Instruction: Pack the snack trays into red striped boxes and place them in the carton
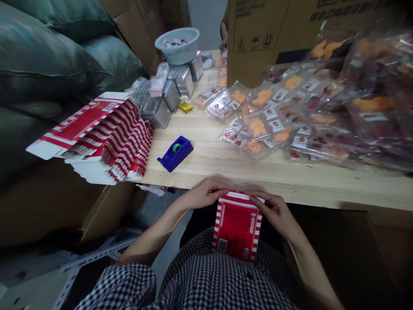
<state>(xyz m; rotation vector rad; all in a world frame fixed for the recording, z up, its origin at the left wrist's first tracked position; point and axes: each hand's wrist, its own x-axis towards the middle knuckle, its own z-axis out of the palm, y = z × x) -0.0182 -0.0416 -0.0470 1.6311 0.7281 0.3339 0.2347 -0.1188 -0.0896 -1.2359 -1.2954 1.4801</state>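
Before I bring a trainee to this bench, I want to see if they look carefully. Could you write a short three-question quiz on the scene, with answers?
1. True or false: the blue tape dispenser lies between the striped pile and the clear bags with orange pieces.

2. What do the left hand and the right hand both hold?
A) a gold packet
B) a red-and-white carton
C) a pale basin

3. Fill in the colour: the roll of tape in the dispenser is ____.

Key: 1. True; 2. B; 3. green.
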